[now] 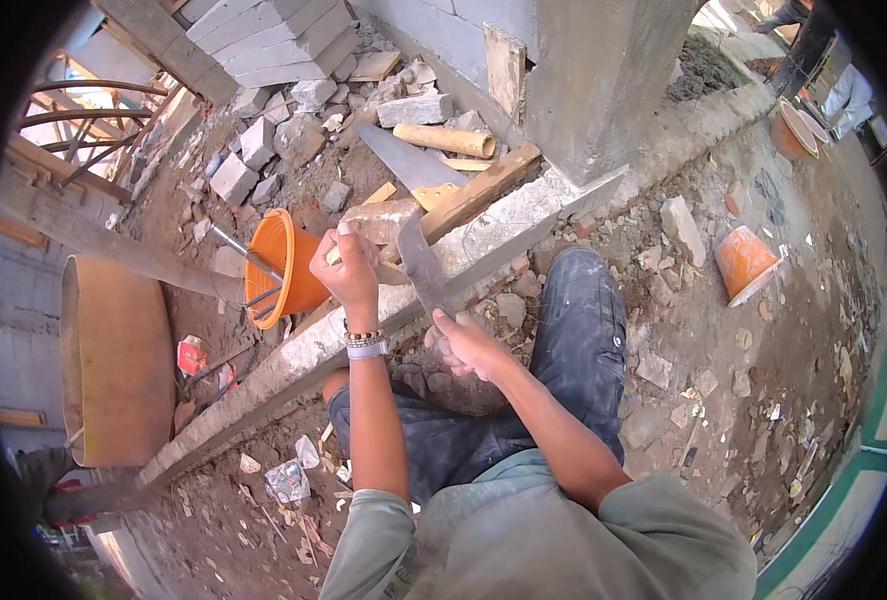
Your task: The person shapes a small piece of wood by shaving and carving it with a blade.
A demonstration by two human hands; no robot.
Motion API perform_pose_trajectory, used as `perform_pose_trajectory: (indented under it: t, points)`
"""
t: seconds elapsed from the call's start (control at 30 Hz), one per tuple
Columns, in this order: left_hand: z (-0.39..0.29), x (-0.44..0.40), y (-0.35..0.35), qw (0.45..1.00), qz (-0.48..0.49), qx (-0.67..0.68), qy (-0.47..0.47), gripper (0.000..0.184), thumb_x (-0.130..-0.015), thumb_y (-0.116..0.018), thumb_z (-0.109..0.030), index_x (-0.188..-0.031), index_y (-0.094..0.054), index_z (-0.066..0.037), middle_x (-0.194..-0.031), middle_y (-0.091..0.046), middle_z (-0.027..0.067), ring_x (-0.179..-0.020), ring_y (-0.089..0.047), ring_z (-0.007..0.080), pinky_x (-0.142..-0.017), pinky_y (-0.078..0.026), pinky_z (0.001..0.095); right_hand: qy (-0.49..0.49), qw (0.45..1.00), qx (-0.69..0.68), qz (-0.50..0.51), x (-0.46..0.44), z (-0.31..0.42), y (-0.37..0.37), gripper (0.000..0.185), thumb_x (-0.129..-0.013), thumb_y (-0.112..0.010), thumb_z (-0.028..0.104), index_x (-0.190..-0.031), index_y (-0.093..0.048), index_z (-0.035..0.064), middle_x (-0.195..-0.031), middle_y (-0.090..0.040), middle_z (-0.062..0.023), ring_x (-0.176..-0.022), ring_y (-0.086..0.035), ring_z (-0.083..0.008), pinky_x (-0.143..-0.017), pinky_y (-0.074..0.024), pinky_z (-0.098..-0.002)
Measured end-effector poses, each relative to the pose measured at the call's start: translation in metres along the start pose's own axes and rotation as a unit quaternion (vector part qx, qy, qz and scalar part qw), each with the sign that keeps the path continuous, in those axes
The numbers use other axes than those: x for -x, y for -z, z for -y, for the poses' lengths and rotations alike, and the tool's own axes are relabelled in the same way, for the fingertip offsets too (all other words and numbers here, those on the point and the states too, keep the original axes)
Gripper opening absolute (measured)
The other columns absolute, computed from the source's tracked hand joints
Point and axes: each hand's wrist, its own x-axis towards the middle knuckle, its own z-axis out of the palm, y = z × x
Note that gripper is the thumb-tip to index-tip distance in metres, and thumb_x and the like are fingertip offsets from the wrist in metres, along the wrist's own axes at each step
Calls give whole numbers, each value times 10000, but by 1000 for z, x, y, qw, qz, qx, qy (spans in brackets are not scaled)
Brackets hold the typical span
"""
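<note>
My right hand (pixel 463 345) is closed round the handle end of a machete (pixel 423 262), whose dark, broad blade points up and away from me. Its handle is mostly hidden by my fingers. To the left, my left hand (pixel 348 265) grips a short wooden stick (pixel 393 273), its far end close beside the blade. Whether blade and stick touch, I cannot tell. Both hands are above a low concrete beam (pixel 463 250). A timber piece (pixel 478 190) lies along that beam, and a handsaw (pixel 413 168) with a wooden handle rests just behind it.
An orange bucket (pixel 303 265) with metal tools in it leans left of my left hand. Beyond lie broken blocks (pixel 235 180), a bamboo piece (pixel 445 140) and stacked grey blocks (pixel 273 40). A concrete column (pixel 603 90) rises ahead. Another orange bucket (pixel 746 262) lies tipped at right.
</note>
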Motion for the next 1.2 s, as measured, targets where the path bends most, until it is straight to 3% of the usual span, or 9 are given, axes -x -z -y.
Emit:
perform_pose_trajectory:
  t: [0.23, 0.33, 0.47, 0.57, 0.7, 0.8, 0.9, 1.07, 1.2]
  points:
    - [-8, 6, -1, 1000, -4, 4, 16, 442, -1001, -547, -224, -620, -374, -82, -519, -386, -12, -433, -345, 80, -417, -305, 266, 411, 905, 31, -108, 42, 42, -59, 554, -1050, -361, 511, -903, -555, 14, -554, -356, 67, -459, -340, -33, -427, -297, -237]
    - [-9, 6, -3, 1000, -4, -8, 19, 441, -1000, -548, -230, -620, -380, -82, -524, -388, -14, -438, -343, 78, -422, -304, 264, 466, 855, 22, -224, 20, 24, -56, 478, -1071, -373, 404, -847, -572, 32, -603, -409, 40, -536, -408, -81, -493, -327, -303]
    - [-5, 6, 0, 1000, -8, -6, 19, 436, -994, -552, -238, -622, -385, -85, -527, -390, -15, -438, -346, 79, -427, -317, 263, 295, 863, 346, -221, -41, -55, -14, 538, -1056, -396, 412, -827, -573, -43, -540, -419, -6, -475, -453, -188, -503, -397, -393]
    - [-4, 5, 4, 1000, -4, 9, 19, 430, -992, -556, -239, -629, -388, -81, -529, -397, -12, -439, -354, 80, -428, -321, 259, 209, 872, 395, -200, -46, -55, 3, 543, -1042, -427, 423, -839, -590, -54, -509, -408, -19, -428, -446, -201, -467, -408, -390]
    - [-5, 5, 11, 999, -27, 30, 14, 421, -993, -559, -222, -639, -391, -67, -531, -405, -5, -445, -367, 80, -426, -315, 257, -16, 998, -45, 43, -8, -7, 0, 455, -1045, -440, 433, -846, -532, 35, -540, -294, 63, -393, -262, -67, -355, -225, -266]
    - [-7, 7, 14, 999, -31, 27, 11, 421, -995, -551, -218, -639, -388, -64, -528, -400, -2, -440, -365, 87, -420, -319, 264, -2, 994, -101, 37, 3, 4, 1, 434, -1051, -430, 433, -844, -491, 57, -564, -237, 89, -416, -198, -42, -373, -167, -239]
    - [-6, 7, 15, 999, -20, 47, 15, 420, -997, -546, -213, -639, -388, -62, -524, -402, 2, -437, -367, 88, -418, -326, 265, 211, 976, 17, -55, 14, 17, -16, 461, -1049, -420, 459, -863, -531, 53, -551, -349, 61, -409, -282, -50, -375, -236, -248]
    - [-9, 10, 10, 1000, -10, 18, 5, 419, -995, -540, -221, -638, -377, -72, -518, -394, 3, -430, -362, 92, -418, -329, 268, 496, 820, 130, -254, 13, 22, -45, 462, -1062, -415, 355, -808, -567, 0, -570, -483, -42, -515, -485, -190, -508, -406, -377]
    - [-7, 9, 8, 1000, 1, 11, 15, 418, -989, -540, -235, -636, -374, -83, -514, -379, -4, -425, -361, 93, -418, -331, 267, 250, 875, 363, -200, -75, -82, 0, 462, -1041, -450, 305, -739, -571, -24, -612, -560, -161, -516, -536, -285, -544, -451, -471]
